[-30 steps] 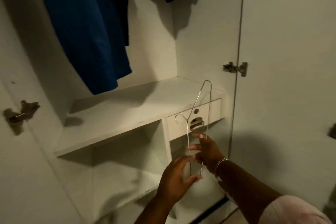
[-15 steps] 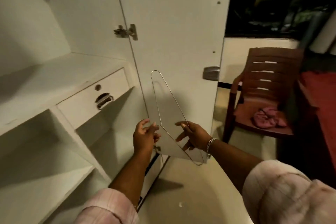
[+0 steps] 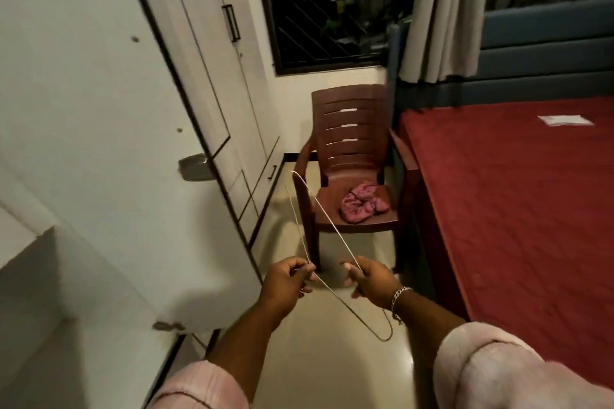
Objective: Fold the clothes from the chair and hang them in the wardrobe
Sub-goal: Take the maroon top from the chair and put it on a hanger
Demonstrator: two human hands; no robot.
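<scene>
Both hands hold a thin wire hanger (image 3: 319, 236) out in front of the chair (image 3: 352, 169). Left hand (image 3: 285, 282) has its fingers curled and pinched on one wire arm; right hand (image 3: 370, 280) has its fingers curled around the other arm, thumb on top. The hanger's narrow end points up toward the chair and its rounded end hangs down below the right wrist. A crumpled pink garment (image 3: 363, 206) sits on the chair seat, well apart from the hands. An open white wardrobe door (image 3: 99, 143) stands left of the chair and a red bed (image 3: 515, 192) right of it.

Step in hand looks like carrying the hanger to the chair. Best to move it into one hand so the other is free to lift and shake out the garment. Fold it first, then thread it on. Thin wire bends easily, so grip lightly.
</scene>
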